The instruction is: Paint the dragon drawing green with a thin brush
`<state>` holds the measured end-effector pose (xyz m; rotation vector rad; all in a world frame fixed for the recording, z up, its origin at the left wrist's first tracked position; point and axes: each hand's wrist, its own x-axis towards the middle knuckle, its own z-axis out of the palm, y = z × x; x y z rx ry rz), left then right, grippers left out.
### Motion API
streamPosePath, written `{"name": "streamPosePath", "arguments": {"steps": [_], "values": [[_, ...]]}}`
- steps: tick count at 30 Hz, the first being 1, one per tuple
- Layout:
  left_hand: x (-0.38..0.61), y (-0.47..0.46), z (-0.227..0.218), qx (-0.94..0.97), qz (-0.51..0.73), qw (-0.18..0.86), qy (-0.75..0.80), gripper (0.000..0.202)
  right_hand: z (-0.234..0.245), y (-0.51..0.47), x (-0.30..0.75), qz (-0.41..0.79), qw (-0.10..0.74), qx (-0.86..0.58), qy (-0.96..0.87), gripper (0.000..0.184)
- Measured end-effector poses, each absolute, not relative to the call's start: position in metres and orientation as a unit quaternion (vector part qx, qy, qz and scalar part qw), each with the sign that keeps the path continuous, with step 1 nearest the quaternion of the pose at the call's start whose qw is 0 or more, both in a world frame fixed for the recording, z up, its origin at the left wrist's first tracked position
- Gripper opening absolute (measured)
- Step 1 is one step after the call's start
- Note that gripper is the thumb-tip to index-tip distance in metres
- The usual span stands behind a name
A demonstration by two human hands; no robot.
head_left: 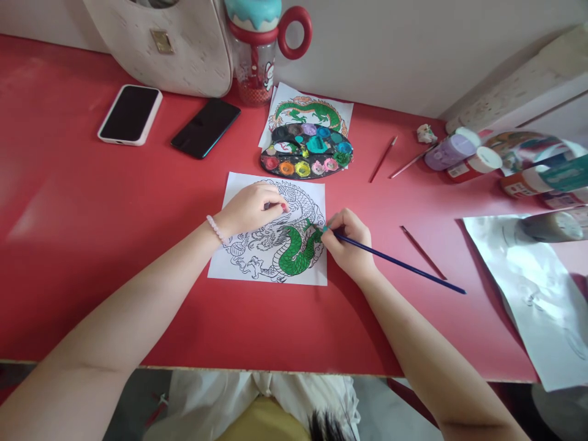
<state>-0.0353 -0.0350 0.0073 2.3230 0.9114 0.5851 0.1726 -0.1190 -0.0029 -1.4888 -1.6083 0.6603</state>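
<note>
A sheet of white paper (220, 263) printed with a line-drawn dragon lies on the red table. Part of the dragon's curved body (294, 254) is painted green; the rest is bare outline. My left hand (255, 207), with a beaded bracelet at the wrist, rests on the sheet's upper left, fingers curled in and nothing seen in them. At the right edge of the sheet, my right hand (351, 242) pinches a dark blue paintbrush (404, 264) near its bristles. The brush tip is by the green area. Beyond the sheet sits a paint palette (305, 150) with several colours.
Behind the palette lies a painted dragon picture (316, 110). Two phones (131, 115), a handbag (169, 49) and a tumbler (255, 61) stand at the back left. Thin brushes (422, 252), paint jars (452, 149) and a silvery sheet (519, 288) are on the right.
</note>
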Motion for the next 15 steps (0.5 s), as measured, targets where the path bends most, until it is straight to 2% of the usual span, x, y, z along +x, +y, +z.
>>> {"name": "streamPosePath", "arguments": {"steps": [15], "values": [[-0.0354, -0.0342, 0.0034, 0.878, 0.224, 0.264, 0.33, 0.026, -0.0016, -0.1202, 0.1728, 0.255, 0.417, -0.575, -0.655, 0.017]]}}
